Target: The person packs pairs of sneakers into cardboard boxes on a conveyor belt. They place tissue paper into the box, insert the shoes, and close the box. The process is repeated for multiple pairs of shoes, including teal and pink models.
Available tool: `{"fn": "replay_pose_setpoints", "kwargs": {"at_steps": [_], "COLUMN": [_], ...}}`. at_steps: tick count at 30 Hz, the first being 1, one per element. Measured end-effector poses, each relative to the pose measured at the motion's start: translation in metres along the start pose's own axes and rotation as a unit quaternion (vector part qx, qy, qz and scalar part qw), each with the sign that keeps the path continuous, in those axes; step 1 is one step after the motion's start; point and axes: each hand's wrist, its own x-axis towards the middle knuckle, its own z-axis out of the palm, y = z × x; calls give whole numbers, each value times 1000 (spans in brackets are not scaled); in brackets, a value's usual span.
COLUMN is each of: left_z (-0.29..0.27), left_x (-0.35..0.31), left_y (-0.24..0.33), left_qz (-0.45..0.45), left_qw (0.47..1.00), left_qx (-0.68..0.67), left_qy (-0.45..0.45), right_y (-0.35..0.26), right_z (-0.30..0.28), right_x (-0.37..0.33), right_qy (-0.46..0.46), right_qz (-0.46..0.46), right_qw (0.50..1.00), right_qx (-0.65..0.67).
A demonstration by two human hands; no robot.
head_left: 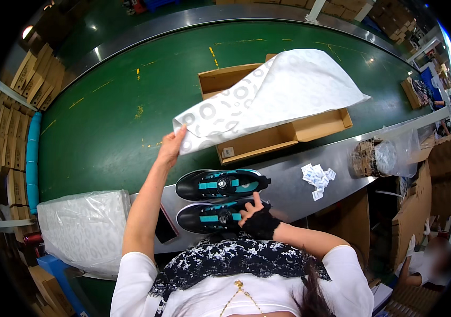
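My left hand (171, 148) pinches the near-left corner of a large sheet of white wrapping paper (289, 79) with grey ring prints. The sheet hangs slanted over an opened cardboard shoebox (260, 143), hiding much of its inside. Two black sneakers with teal straps and dial closures lie side by side on the metal ledge, toes left: the far sneaker (209, 185) and the near sneaker (209, 217). My right hand (257, 219), in a black fingerless glove, rests at the near sneaker's heel end, fingers apart and the index finger stretched toward the far one.
Small white packets (318, 179) lie piled on the metal ledge (289, 198). A stack of wrapping paper in clear plastic (83, 230) sits at left, beside a dark flat device (166, 227). Right stands a plastic-lined carton (368, 158); a co-worker (421, 264) is beyond it. The green belt (109, 127) runs behind.
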Motion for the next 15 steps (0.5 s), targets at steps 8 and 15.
{"fn": "replay_pose_setpoints", "kwargs": {"at_steps": [8,15], "left_z": [-61,-75], "left_x": [-22,-38], "left_y": [14,51], "left_qz": [-2,-30], "left_qw": [989,988], "left_qx": [56,-140], "left_qy": [135,56], "right_y": [66,167], "right_z": [-135,-115], "right_x": [18,67], "right_qy": [44,285], "right_qz": [121,365], "right_qw": [942,651], "right_qx": [310,601]}}
